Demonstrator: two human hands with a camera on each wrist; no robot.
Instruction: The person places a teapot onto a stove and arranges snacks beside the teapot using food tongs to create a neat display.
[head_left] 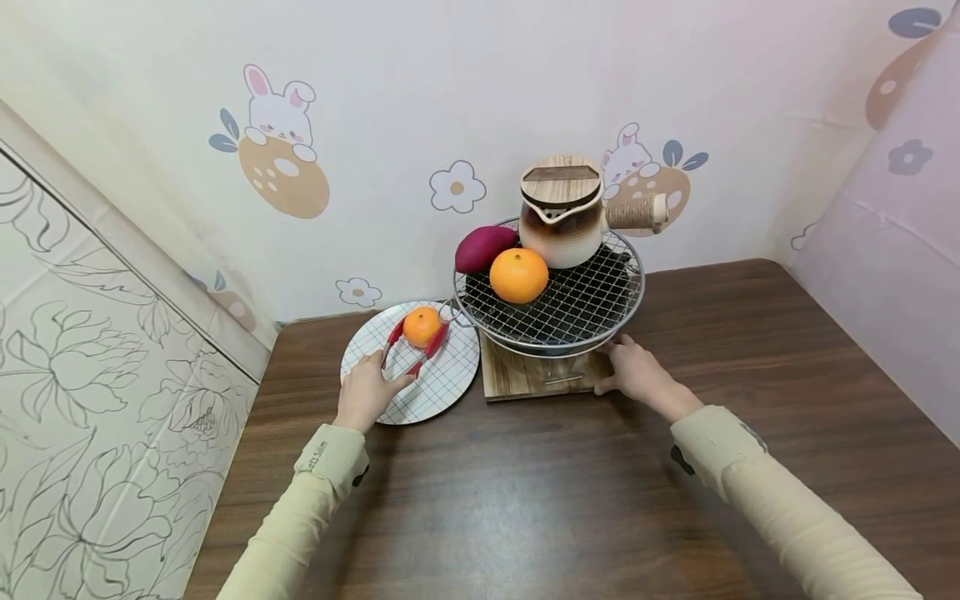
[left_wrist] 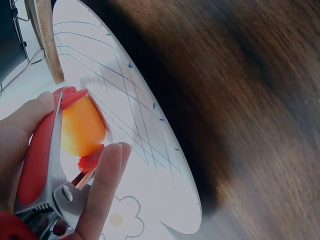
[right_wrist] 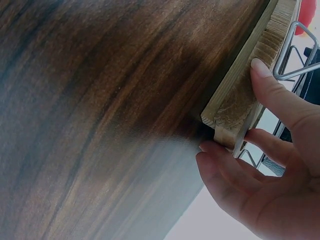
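My left hand (head_left: 367, 390) holds red-tipped metal tongs (left_wrist: 37, 155), with the fingers around their handles. A small tangerine (head_left: 422, 326) sits between the tongs' red tips, over a white plate (head_left: 452, 379) with a blue grid pattern. Whether the tangerine touches the plate I cannot tell. At the right front corner of a wooden board (head_left: 517, 377), my right hand (head_left: 637, 373) grips the edge; its thumb (right_wrist: 270, 90) presses the side and the other fingers curl around the corner. A round wire grill (head_left: 592, 304) stands above that board.
On the grill sit a purple sweet potato (head_left: 486, 248), a larger orange mandarin (head_left: 517, 279) and a lidded ceramic pot (head_left: 562, 242) with a rope-wrapped handle pointing right. A patterned wall (head_left: 390, 125) rises behind the dark wooden table (head_left: 480, 492).
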